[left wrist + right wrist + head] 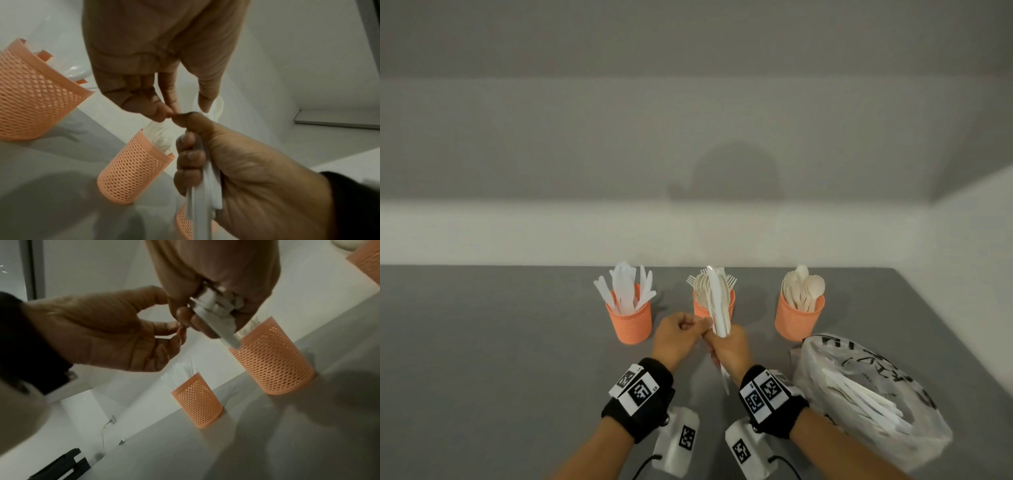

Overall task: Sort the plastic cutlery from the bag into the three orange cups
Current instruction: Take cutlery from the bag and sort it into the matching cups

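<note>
Some illegible black print on bag (866, 387)

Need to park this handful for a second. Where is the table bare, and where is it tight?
Bare: the grey table left of the knife cup, and the strip behind the cups to the wall. Tight: the bag fills the right, nearly against the spoon cup; both hands crowd the fork cup.

My forearms are bare; each wrist carries a black wristband (640, 401) topped with white tags printed with black square codes. Below each wristband hangs a white camera block (677, 442), code-marked, trailing a black cable (645, 466).
</note>
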Tool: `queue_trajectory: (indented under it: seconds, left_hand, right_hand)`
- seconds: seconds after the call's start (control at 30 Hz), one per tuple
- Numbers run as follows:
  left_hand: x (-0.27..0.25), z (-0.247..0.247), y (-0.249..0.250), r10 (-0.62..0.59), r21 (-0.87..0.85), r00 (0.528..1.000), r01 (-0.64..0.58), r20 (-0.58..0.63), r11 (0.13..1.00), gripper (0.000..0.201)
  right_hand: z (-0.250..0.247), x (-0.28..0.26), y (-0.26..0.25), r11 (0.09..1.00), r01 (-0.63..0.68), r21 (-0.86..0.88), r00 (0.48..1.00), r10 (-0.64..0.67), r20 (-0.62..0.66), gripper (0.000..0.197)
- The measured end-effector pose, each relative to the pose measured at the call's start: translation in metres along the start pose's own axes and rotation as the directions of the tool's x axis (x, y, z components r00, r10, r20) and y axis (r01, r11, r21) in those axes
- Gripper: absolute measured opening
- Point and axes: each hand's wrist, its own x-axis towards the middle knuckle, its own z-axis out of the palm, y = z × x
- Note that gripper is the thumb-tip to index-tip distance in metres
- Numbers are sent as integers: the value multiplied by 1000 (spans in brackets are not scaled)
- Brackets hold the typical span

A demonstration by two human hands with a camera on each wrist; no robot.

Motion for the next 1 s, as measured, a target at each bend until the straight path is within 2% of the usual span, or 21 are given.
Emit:
queue_trajectory:
  seconds: [0.13, 0.23, 0.33, 0.4, 0.47, 0.6, 0.63, 0.7, 0.73, 0.8, 0.87, 1.0]
  left_hand:
    - [9, 1, -9, -5, 91, 1000, 4, 11, 996, 22]
    - [15, 0, -11, -50, 67, 999, 51, -21, 996, 28]
    - [23, -1, -7, -119, -134, 983, 100, -140, 986, 18]
    - [25, -4, -1, -132, -290, 969, 68, -209, 955, 16]
    - [25, -5, 2, -86, -298, 970, 15, -226, 954, 19]
    - [19, 4, 4, 18, -165, 992, -38, -124, 986, 10]
    - [19, 6, 3, 19, -173, 992, -41, -125, 984, 12]
    - [21, 11, 3, 4, -199, 986, -38, -167, 979, 17]
    - [22, 12, 4, -1, -203, 982, -38, -187, 978, 17]
    - [24, 13, 5, 2, -201, 977, -46, -214, 979, 16]
    - [28, 12, 7, 1, -199, 973, -48, -231, 979, 15]
    - [35, 7, 10, -20, -247, 955, -56, -294, 967, 17]
  right_hand:
    - [0, -3, 0, 998, 34, -44, 995, -30, 98, 19]
    - [-3, -5, 0, 1000, 24, -6, 987, -22, 161, 16]
    - [-5, -9, 2, 999, -23, -25, 985, 27, 168, 23]
    - [-6, -10, 6, 999, -14, -42, 989, 20, 145, 24]
    - [-7, -6, 11, 994, 27, -103, 994, -16, 105, 27]
    - [-6, 3, 20, 971, 137, -194, 990, -128, 62, 11]
    - [-5, 5, 22, 964, 170, -203, 985, -159, 70, 18]
    - [-2, 8, 28, 955, 207, -213, 977, -190, 97, 49]
    - [-1, 9, 31, 950, 207, -233, 977, -187, 106, 56]
    - [-1, 10, 34, 946, 218, -240, 973, -191, 128, 58]
    - [-3, 9, 33, 962, 211, -173, 974, -193, 116, 54]
    - [-10, 5, 24, 986, 134, -97, 984, -121, 129, 42]
